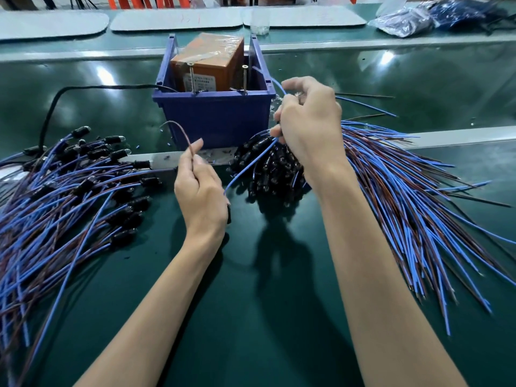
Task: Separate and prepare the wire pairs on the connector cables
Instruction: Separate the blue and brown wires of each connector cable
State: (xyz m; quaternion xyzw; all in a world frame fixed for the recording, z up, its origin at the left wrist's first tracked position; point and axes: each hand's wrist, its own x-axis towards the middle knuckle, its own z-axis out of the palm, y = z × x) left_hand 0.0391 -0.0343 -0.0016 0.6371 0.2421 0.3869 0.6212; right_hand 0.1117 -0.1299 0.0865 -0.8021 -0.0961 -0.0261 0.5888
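The cable in work is up off the table, between the 2 hands and in front of the bin. Its brown wire (178, 124) arcs up and away to the left, and its blue wire (248, 166) runs off to the right, so the pair is already spread.

The left hand (199, 188) pinches the brown wire between thumb and forefinger, with the other fingers curled in. A dark bit under the palm may be the plug, but I cannot tell. The right hand (310, 127) has its fingers curled tight around the blue wire, and more blue shows above its knuckles.

These wires look light and springy, thin enough to kink. They probably slip through a loose pinch, and the ends look easy to bend. The safer hold is likely near the plug, 1 wire per hand, pulling gently sideways rather than yanking from the tips.

Just under the right hand is a heap of cables (405, 191), with black plugs bunched together and wires fanned to the right. A second heap (69, 185) lies well apart on the left, with its plugs pointing inward.

Behind stands a blue bin (215, 113) holding an orange box (206, 62), with 2 screws (191, 76) upright at its front edge. A black cord (53, 107) leads from it across the green table (251, 289).
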